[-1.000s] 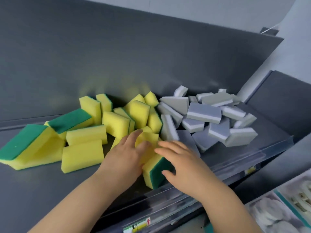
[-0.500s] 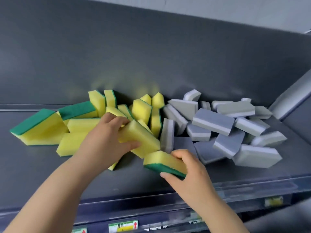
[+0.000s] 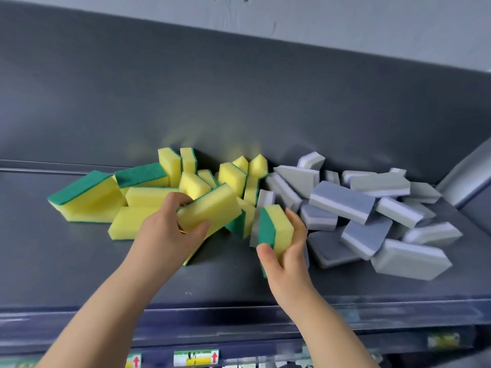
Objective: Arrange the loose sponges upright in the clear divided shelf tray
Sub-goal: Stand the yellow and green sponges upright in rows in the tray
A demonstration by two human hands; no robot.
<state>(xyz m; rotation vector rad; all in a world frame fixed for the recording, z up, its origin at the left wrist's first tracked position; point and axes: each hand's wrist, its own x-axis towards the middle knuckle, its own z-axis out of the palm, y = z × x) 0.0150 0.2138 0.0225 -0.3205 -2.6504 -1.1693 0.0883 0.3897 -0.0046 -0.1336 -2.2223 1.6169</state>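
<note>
Both hands grip yellow-green sponges: left hand (image 3: 170,229) lifts one sponge (image 3: 210,208), right hand (image 3: 285,251) stands another sponge (image 3: 276,229) upright mid-shelf (image 3: 79,274), likely starting a row.

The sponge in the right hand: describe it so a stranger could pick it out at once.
On the dark grey shelf, a yellow-and-green pile lies left and a grey pile right. Where they meet, nearest the front edge, the right hand grips one sponge. Unlike the tilted sponge in the left hand, it is held on end, green face turned left.
</note>
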